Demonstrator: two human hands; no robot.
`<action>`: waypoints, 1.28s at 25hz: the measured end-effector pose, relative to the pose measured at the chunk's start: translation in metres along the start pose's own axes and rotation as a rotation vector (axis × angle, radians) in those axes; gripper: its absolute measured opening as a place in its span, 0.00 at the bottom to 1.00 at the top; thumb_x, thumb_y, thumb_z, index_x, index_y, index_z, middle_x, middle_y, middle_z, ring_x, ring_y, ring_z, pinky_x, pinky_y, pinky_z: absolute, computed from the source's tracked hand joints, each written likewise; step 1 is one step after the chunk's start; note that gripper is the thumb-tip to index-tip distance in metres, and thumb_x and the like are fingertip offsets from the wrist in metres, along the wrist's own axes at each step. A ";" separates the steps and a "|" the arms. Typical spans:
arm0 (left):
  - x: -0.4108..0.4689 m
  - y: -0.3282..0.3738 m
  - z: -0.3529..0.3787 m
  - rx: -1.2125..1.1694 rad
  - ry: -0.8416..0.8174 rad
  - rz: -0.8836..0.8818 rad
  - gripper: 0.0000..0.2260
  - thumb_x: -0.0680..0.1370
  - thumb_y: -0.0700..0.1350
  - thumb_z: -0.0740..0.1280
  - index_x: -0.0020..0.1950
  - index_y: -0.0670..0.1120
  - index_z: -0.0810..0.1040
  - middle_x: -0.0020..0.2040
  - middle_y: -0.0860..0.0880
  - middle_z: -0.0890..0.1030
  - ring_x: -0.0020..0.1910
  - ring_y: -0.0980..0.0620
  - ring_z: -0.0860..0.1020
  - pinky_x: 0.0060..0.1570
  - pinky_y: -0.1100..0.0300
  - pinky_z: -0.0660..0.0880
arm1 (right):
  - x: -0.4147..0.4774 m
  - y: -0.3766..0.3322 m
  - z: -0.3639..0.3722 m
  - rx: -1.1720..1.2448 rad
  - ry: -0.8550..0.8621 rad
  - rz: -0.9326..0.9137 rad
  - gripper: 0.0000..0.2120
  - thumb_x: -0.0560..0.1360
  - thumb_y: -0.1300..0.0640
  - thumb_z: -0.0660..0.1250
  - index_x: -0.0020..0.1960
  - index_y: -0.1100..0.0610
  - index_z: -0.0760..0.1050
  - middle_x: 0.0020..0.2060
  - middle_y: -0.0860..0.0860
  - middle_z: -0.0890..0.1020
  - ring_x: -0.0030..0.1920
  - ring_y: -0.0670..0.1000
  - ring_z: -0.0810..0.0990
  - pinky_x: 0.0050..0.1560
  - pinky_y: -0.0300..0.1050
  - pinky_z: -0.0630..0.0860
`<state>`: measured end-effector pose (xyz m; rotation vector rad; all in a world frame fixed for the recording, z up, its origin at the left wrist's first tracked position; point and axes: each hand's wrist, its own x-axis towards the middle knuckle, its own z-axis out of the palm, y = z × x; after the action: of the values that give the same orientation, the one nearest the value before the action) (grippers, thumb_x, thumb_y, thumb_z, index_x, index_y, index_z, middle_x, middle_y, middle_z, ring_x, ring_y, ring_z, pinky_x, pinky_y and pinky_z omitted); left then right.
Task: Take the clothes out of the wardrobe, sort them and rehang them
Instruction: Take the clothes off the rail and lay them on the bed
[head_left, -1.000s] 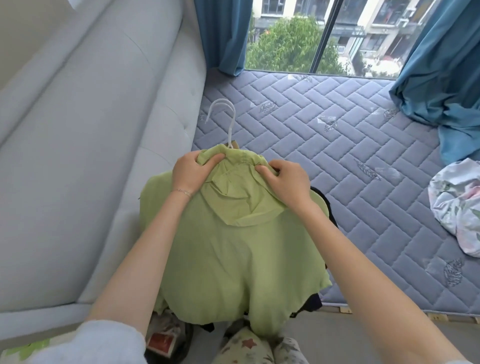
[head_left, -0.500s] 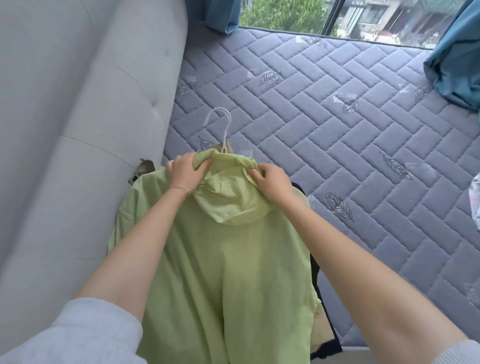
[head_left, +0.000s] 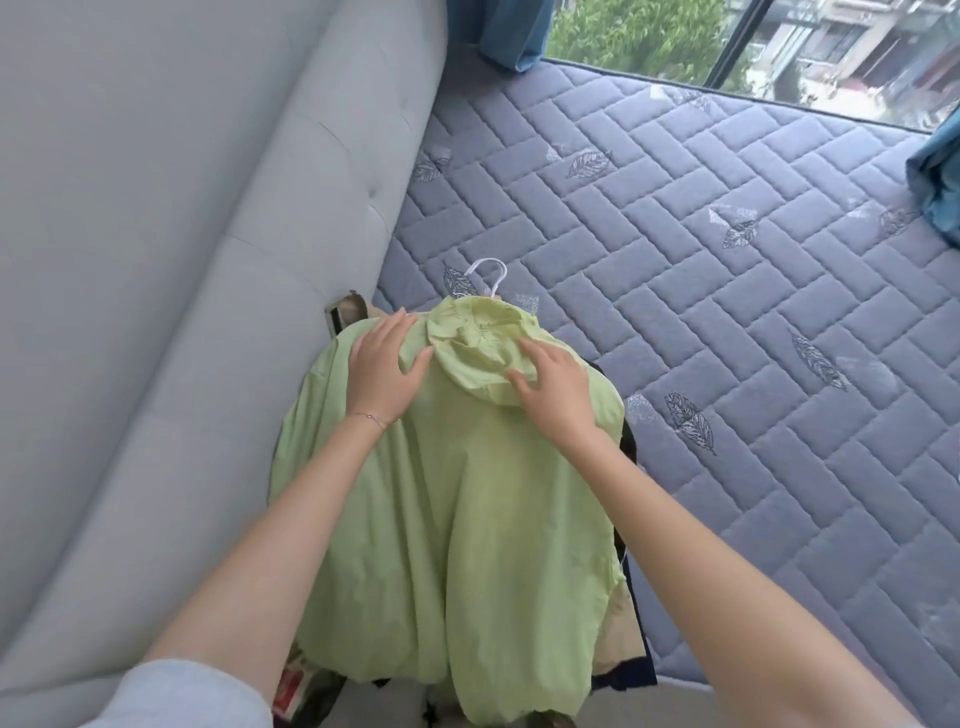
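Observation:
A light green hooded jacket (head_left: 457, 519) lies back-up on a pile of other clothes at the near edge of the bare mattress. The white hook of its hanger (head_left: 491, 273) sticks out past the collar. My left hand (head_left: 384, 369) rests flat on the jacket's left shoulder, fingers spread. On the right shoulder beside the hood lies my right hand (head_left: 553, 389), also flat with fingers apart. Neither hand grips the cloth. Dark garments (head_left: 631, 670) and a beige one peek out under the jacket's right side.
A grey padded headboard (head_left: 182, 312) runs along the left. The blue-grey quilted mattress (head_left: 727, 312) spreads to the right and far side. Blue curtains (head_left: 940, 176) hang at the window beyond. More clothes and printed fabric show at the bottom edge.
Both hands have let go of the hood and collar they were pinching and now lie flat on the jacket's shoulders. The view has tilted down and closer to the bed.

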<state>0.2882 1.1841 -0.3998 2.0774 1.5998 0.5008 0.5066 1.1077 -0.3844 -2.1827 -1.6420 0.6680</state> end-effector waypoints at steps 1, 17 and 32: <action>-0.016 0.007 -0.013 -0.019 0.029 -0.017 0.24 0.77 0.55 0.61 0.71 0.47 0.71 0.72 0.48 0.71 0.73 0.48 0.66 0.72 0.45 0.59 | -0.014 -0.011 -0.007 0.013 0.007 -0.035 0.23 0.78 0.50 0.65 0.72 0.52 0.69 0.68 0.50 0.74 0.70 0.55 0.68 0.70 0.51 0.61; -0.445 0.080 -0.164 -0.056 0.729 -0.598 0.24 0.79 0.55 0.58 0.73 0.47 0.69 0.74 0.50 0.68 0.75 0.50 0.62 0.74 0.52 0.59 | -0.308 -0.187 -0.033 0.214 -0.403 -0.785 0.23 0.78 0.54 0.65 0.73 0.54 0.68 0.67 0.50 0.75 0.69 0.51 0.68 0.70 0.46 0.63; -0.908 0.116 -0.176 0.098 1.423 -1.352 0.26 0.78 0.57 0.57 0.73 0.45 0.69 0.71 0.46 0.72 0.72 0.45 0.67 0.69 0.42 0.65 | -0.698 -0.307 0.058 0.095 -1.037 -1.588 0.24 0.78 0.57 0.66 0.72 0.57 0.68 0.68 0.53 0.74 0.68 0.54 0.70 0.69 0.42 0.63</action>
<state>0.0534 0.3063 -0.1919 -0.0474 3.1466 1.3872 0.0692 0.5240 -0.1544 0.1737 -2.8338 1.1965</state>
